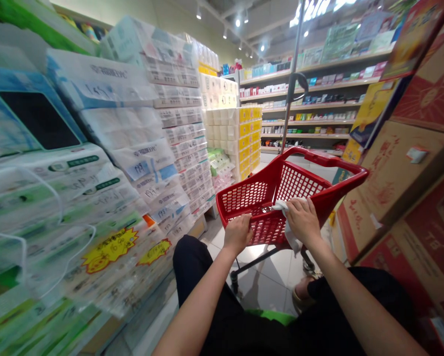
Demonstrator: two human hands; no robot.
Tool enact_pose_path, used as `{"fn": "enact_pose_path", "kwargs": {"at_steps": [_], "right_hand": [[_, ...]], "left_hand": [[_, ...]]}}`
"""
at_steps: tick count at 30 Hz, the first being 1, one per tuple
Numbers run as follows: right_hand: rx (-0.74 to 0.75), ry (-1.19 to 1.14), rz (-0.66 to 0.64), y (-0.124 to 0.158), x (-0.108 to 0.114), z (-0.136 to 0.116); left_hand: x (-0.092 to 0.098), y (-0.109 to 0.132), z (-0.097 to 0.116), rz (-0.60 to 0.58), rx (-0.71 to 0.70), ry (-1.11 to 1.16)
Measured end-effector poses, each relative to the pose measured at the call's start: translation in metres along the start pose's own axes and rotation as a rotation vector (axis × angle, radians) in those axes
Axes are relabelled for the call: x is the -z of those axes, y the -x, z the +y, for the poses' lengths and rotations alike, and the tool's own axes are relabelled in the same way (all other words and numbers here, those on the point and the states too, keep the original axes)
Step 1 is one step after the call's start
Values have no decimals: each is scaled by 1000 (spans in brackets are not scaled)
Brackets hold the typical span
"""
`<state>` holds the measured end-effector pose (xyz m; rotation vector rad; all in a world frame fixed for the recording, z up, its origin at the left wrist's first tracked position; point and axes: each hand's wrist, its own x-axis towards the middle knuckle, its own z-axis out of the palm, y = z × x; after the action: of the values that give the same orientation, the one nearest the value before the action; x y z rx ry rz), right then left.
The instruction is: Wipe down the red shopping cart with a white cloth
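A red plastic shopping cart (pixel 244 195) with a perforated basket stands in front of me, its handle bar at the far upper side. My left hand (pixel 238 232) is closed round the near rim of the basket. Under my right hand (pixel 302 217) is a white cloth (pixel 292 238), bunched against the same rim to the right. Part of the cloth hangs down below the rim, and a twisted end sticks out past my fingers on the left. The fingers curl over cloth and rim together. No goods show inside the visible part of the basket.
Wrapped tissue packs (pixel 158 163) rise in tall stacks on the left, with a dark-screened phone (pixel 39 120) and white cable there. Cardboard cartons (pixel 396 168) line the right side. Behind the cart are stocked shelves (pixel 314 106) and a metal pole (pixel 290 94).
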<state>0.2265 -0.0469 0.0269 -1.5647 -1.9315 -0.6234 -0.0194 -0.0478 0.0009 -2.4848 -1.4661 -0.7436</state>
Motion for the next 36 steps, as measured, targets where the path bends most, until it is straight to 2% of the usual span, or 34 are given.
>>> {"fn": "enact_pose_path", "kwargs": {"at_steps": [6, 8, 10, 14, 21, 33, 36], "right_hand": [[133, -129, -72, 16, -9, -78], [188, -164, -83, 21, -9, -90], [256, -192, -104, 22, -8, -88], [358, -190, -132, 15, -5, -55], [356, -35, -162, -9, -1, 8], [470, 97, -141, -37, 25, 131], [473, 115, -128, -42, 27, 151]], "left_hand": [[1, 0, 0, 1, 7, 39], [3, 1, 0, 6, -5, 53], [4, 1, 1, 1, -15, 56], [7, 4, 4, -18, -37, 49], [7, 6, 6, -46, -91, 56], [4, 3, 2, -1, -99, 114], [3, 2, 5, 10, -82, 112]]}}
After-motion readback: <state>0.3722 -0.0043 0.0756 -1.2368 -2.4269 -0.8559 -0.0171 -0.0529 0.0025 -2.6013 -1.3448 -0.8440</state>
